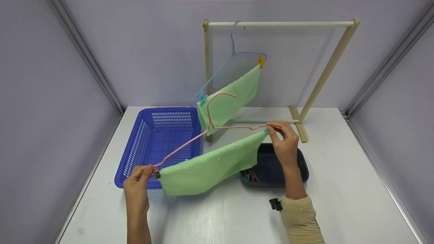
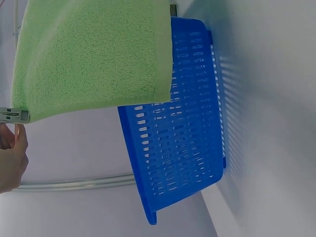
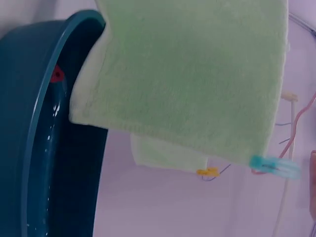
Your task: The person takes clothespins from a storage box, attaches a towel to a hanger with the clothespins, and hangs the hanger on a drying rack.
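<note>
Both hands hold up a pink clothes hanger (image 1: 186, 146), its hook tilted toward the rack. At the hanger's left end, my left hand (image 1: 137, 183) pinches the wire beside a greyish clothespin (image 2: 15, 115). The fingers of my right hand (image 1: 284, 142) pinch the opposite end, by a teal clothespin (image 3: 274, 167). From these clothespins hangs a light green towel (image 1: 213, 167), which spans the space between the hands. Behind it, a second green towel (image 1: 234, 96) hangs from a blue hanger (image 1: 217, 73) by a yellow clothespin (image 1: 260, 61) and a blue clothespin (image 1: 203, 98).
A wooden rack with a white rod (image 1: 281, 24) stands at the back and carries the blue hanger. The blue perforated basket (image 1: 134, 149) lies at the left, behind the left hand. Below the right hand is a dark tub (image 1: 303, 169) with several clothespins (image 1: 253, 177) in it.
</note>
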The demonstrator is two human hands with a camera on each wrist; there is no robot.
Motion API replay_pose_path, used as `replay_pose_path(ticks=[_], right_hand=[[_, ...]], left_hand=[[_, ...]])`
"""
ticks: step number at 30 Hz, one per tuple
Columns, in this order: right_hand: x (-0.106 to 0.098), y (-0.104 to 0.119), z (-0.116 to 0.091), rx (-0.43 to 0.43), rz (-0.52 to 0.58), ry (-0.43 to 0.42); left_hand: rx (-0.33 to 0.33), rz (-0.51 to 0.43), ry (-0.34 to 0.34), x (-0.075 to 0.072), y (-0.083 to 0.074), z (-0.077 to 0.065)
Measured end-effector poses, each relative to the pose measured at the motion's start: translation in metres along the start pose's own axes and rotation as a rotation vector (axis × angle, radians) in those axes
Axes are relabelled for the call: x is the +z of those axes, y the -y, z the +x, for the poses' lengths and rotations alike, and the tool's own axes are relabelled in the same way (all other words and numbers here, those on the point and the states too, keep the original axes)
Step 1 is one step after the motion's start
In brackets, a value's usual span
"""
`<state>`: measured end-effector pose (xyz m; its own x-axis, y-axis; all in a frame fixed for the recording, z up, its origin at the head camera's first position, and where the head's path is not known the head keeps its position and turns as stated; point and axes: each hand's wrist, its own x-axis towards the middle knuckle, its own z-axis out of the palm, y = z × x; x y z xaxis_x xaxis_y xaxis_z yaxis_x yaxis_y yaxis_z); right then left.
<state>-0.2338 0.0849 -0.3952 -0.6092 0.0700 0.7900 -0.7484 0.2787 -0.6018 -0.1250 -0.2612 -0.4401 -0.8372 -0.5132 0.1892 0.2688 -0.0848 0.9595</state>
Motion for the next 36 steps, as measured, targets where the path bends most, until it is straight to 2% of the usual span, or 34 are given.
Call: replay_pose_path(ticks=[6, 12, 18, 24, 29, 36], right_hand=[[-0.01, -0.011, 0.002, 0.095, -0.041, -0.035], [-0.013, -0.021, 0.0, 0.234, -0.075, -0.06], [-0.013, -0.027, -0.004, 0.37, -0.102, 0.023], [-0.014, -0.028, -0.009, 0.432, -0.119, 0.088], [-0.015, -0.031, -0.012, 0.491, -0.06, 0.114], [-0.013, -0.035, -0.009, 0.497, 0.053, 0.077]], left_hand=[[-0.004, 0.008, -0.001, 0.0, 0.0, 0.0], [-0.01, 0.018, -0.002, 0.0, -0.001, -0.002], [-0.016, 0.03, -0.008, 0.0, -0.002, -0.002], [-0.024, 0.044, -0.012, 0.0, -0.002, -0.004], [-0.027, 0.031, -0.01, 0.0, -0.002, -0.004], [-0.028, 0.021, -0.007, 0.0, -0.002, -0.002]])
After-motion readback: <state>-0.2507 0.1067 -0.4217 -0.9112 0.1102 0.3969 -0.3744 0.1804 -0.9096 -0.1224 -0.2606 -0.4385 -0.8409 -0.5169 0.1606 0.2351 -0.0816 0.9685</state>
